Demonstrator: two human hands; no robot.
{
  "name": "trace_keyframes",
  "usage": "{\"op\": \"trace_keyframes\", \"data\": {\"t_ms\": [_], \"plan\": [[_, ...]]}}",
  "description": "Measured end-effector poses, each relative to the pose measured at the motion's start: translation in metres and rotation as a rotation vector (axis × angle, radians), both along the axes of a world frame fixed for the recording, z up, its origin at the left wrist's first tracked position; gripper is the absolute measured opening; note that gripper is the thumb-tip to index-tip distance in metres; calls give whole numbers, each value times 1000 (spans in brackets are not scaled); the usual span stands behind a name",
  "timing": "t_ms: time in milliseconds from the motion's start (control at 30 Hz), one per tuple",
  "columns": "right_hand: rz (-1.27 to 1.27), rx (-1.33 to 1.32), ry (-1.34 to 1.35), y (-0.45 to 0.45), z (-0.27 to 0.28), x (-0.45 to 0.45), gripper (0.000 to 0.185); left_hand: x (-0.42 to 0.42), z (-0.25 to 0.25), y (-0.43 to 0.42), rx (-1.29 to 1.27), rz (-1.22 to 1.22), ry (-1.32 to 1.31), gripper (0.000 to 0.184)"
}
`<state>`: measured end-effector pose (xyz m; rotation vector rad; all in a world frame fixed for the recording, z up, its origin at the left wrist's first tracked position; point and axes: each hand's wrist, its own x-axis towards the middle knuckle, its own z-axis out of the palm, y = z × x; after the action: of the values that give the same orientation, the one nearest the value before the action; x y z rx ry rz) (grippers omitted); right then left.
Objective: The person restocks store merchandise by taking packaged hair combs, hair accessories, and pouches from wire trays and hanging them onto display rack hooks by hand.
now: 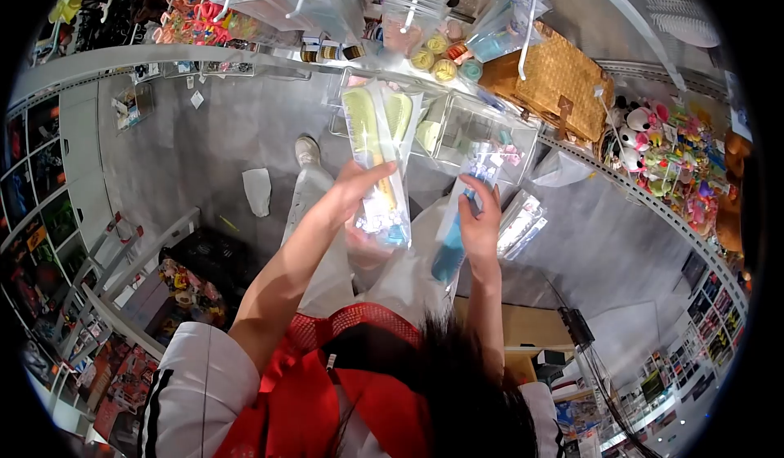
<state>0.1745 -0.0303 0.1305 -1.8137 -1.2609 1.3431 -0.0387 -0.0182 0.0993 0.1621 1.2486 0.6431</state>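
Note:
My left hand [363, 182] is closed round clear packets with pale green combs [365, 123] showing at their upper end. The lower part of these packets, with a blue and white print, hangs over my lap. My right hand [480, 213] has its thumb and fingers bent round a long clear packet with a blue item [449, 250] inside, which lies over my right thigh. Beyond my hands stands a clear divided tray [445, 135] with a few packets in it.
Clear packets hang on white hooks [412, 8] above the tray. A woven brown bag [572, 82] and small yellow round items [443, 70] stand on the shelf. Plush toys [641, 123] are at the right. White paper [256, 192] and more packets [521, 225] lie lower down.

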Motion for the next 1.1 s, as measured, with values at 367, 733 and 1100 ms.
{"op": "trace_keyframes", "data": {"t_ms": [367, 733, 1100], "plan": [[70, 523, -189, 63, 20, -13, 62, 4, -5, 3, -7, 50, 54, 31], [-5, 594, -208, 101, -11, -7, 66, 17, 10, 10, 18, 23, 39, 34], [9, 724, -378, 197, -48, -6, 71, 3, 0, 5, 20, -2, -14, 36]]}}
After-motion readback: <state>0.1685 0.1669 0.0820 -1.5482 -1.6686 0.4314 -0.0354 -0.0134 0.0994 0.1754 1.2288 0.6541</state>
